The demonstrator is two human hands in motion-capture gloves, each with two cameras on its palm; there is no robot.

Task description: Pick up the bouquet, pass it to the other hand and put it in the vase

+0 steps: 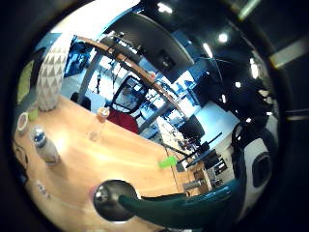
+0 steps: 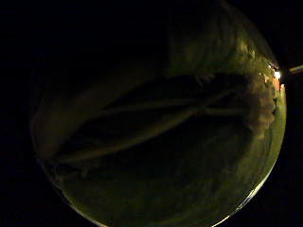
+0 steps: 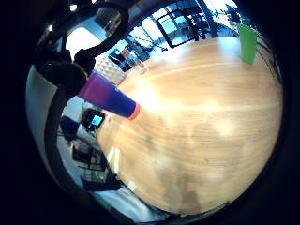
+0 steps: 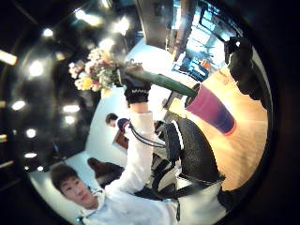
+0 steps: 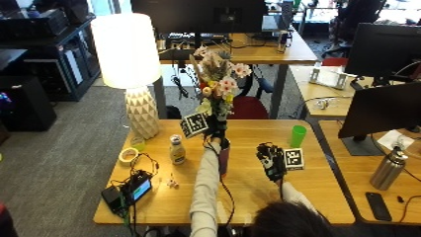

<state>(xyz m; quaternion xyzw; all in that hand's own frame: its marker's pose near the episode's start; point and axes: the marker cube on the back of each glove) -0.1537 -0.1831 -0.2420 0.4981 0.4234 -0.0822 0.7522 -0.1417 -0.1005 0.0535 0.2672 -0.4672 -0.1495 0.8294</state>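
Bouquet [image 5: 217, 81] held upright in the air above the bench [image 5: 158, 197], over the vase [image 5: 224, 157]: mixed dried-looking blooms, pink and cream with an orange bud, feathery sprigs at the top, green stems bundled below. Gripped round the stems by the left hand [image 5: 214, 129], fingers curled about the bundle. Seen from the right thumb side palm view as a loose, ragged cluster of pale flowers [image 4: 93, 70] sticking out past the gloved left hand [image 4: 136, 89], with the dark green stems running out the other side. Smooth green stem filling the edge of the left little finger side palm view [image 1: 183, 208].

Vase a tapered cup shape, purple shading to blue, standing on the bench just below the left hand and mostly hidden behind the forearm; glossy, with an orange-red rim at its narrow end in the right little finger side palm view [image 3: 110, 99].

Right hand [image 5: 271, 162] low over the bench, just right of the vase, holding nothing; fingers loosely bent, relaxed.

Bench of pale wood with visible grain. On it: green plastic cup [image 5: 298, 136], white bottle [image 5: 176, 149], roll of tape [image 5: 128, 155], small black device with a lit screen [image 5: 135, 190]. At the far left corner, lamp [image 5: 135, 64] with a white cylindrical shade and a faceted white base.
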